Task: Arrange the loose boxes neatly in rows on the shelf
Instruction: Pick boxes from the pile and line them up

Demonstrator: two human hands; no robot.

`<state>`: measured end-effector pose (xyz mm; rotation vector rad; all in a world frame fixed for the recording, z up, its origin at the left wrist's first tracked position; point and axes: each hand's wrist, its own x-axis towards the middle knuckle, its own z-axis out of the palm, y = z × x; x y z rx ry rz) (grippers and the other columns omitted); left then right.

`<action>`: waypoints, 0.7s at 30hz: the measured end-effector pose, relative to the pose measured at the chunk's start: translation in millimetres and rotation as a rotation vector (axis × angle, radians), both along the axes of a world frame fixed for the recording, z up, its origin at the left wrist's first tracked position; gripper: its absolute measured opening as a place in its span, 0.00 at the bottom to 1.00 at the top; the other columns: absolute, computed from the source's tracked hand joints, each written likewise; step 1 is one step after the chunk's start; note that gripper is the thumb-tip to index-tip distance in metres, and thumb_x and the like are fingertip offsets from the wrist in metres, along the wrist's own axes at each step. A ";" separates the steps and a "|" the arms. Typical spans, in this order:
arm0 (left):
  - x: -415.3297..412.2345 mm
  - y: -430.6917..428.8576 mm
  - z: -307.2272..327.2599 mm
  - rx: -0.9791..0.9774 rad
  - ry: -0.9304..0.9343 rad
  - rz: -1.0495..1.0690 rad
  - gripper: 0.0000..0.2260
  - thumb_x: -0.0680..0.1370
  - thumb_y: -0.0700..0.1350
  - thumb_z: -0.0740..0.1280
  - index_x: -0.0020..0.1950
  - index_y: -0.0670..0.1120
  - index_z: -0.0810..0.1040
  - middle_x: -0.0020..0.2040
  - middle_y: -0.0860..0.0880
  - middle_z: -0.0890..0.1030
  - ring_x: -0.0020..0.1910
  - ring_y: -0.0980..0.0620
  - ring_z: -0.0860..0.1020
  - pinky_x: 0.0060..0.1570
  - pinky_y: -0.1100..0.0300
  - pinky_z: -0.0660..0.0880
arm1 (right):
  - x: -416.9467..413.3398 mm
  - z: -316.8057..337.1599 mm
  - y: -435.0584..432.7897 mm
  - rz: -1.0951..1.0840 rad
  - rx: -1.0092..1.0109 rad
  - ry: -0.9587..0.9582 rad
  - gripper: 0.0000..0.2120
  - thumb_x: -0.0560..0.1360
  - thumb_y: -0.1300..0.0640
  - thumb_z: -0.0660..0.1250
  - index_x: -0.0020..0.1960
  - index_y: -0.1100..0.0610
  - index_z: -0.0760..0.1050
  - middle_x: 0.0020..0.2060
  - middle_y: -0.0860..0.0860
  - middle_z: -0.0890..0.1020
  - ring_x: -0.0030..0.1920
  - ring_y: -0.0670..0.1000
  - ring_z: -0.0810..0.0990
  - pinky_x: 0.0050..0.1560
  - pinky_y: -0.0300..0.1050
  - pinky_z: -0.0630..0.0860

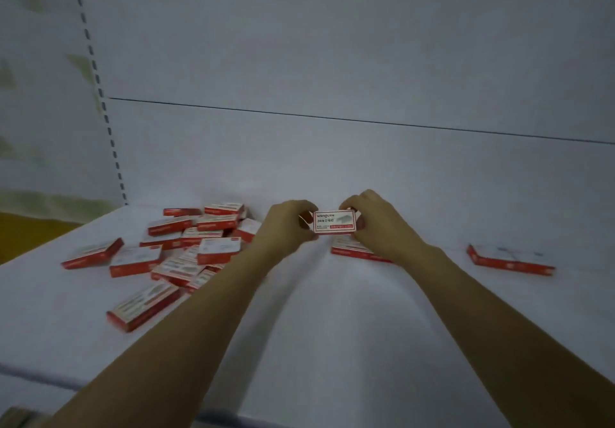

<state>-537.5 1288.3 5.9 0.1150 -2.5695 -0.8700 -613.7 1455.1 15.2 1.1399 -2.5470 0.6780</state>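
Seen from my head: my left hand [286, 224] pinches the left end of a box [334, 222] and my right hand [376, 224] pinches its right end, holding it face toward me above the shelf [332, 327], near the back wall [366, 168]. A loose pile [186, 248] lies left; a second box [349, 249] sits under my right wrist, a third box [509, 259] well apart to the right

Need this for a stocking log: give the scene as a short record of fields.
held box: printed face to camera, above shelf
left grip: pinches its left end
right grip: pinches its right end
pile: jumbled boxes, left on shelf
flat boxes: on shelf, partly hidden under right grip
lone box: lying flat, far right
shelf: white
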 end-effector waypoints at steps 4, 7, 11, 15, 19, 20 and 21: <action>-20.7 38.3 -19.8 0.198 0.081 -0.079 0.19 0.70 0.36 0.72 0.59 0.45 0.77 0.51 0.49 0.80 0.43 0.53 0.79 0.43 0.65 0.77 | -0.1 -18.4 46.8 -0.055 -0.185 -0.091 0.21 0.70 0.67 0.70 0.61 0.55 0.74 0.51 0.47 0.70 0.41 0.42 0.75 0.41 0.27 0.71; -31.7 56.3 -31.5 0.352 0.133 -0.129 0.19 0.69 0.31 0.70 0.58 0.45 0.78 0.51 0.49 0.79 0.42 0.54 0.79 0.38 0.67 0.77 | 2.4 -34.2 66.0 -0.085 -0.282 -0.074 0.23 0.70 0.69 0.69 0.63 0.57 0.73 0.53 0.47 0.69 0.45 0.43 0.76 0.47 0.23 0.71; -39.2 65.8 -44.6 0.398 0.166 -0.162 0.19 0.69 0.31 0.70 0.57 0.46 0.78 0.51 0.52 0.78 0.41 0.59 0.78 0.40 0.70 0.77 | 3.1 -48.5 75.1 -0.123 -0.389 -0.058 0.22 0.70 0.68 0.70 0.63 0.59 0.74 0.54 0.47 0.71 0.45 0.45 0.77 0.48 0.23 0.71; -39.8 58.2 -45.8 0.457 0.100 -0.174 0.21 0.69 0.34 0.72 0.60 0.47 0.78 0.50 0.50 0.81 0.44 0.57 0.80 0.48 0.65 0.77 | -0.8 -47.8 74.2 -0.113 -0.458 -0.125 0.22 0.69 0.71 0.69 0.61 0.57 0.75 0.54 0.48 0.74 0.44 0.45 0.78 0.47 0.26 0.74; -34.2 47.9 -40.7 0.685 0.029 -0.285 0.20 0.70 0.35 0.73 0.60 0.45 0.78 0.48 0.51 0.84 0.45 0.58 0.82 0.51 0.65 0.77 | -5.0 -44.1 78.3 -0.104 -0.573 -0.426 0.21 0.70 0.65 0.71 0.61 0.51 0.76 0.48 0.45 0.81 0.44 0.37 0.80 0.41 0.23 0.72; -33.0 46.3 -39.1 0.735 0.012 -0.300 0.18 0.70 0.38 0.73 0.59 0.45 0.79 0.49 0.51 0.84 0.46 0.57 0.82 0.52 0.64 0.77 | -6.0 -43.4 80.4 -0.092 -0.594 -0.494 0.20 0.70 0.62 0.72 0.61 0.50 0.76 0.47 0.43 0.82 0.44 0.35 0.80 0.41 0.22 0.71; -31.9 45.2 -37.6 0.782 -0.004 -0.303 0.16 0.70 0.41 0.74 0.57 0.46 0.80 0.50 0.51 0.84 0.48 0.55 0.82 0.53 0.61 0.77 | -6.8 -42.6 82.2 -0.077 -0.611 -0.549 0.19 0.71 0.59 0.72 0.60 0.49 0.76 0.47 0.41 0.82 0.44 0.34 0.80 0.41 0.23 0.72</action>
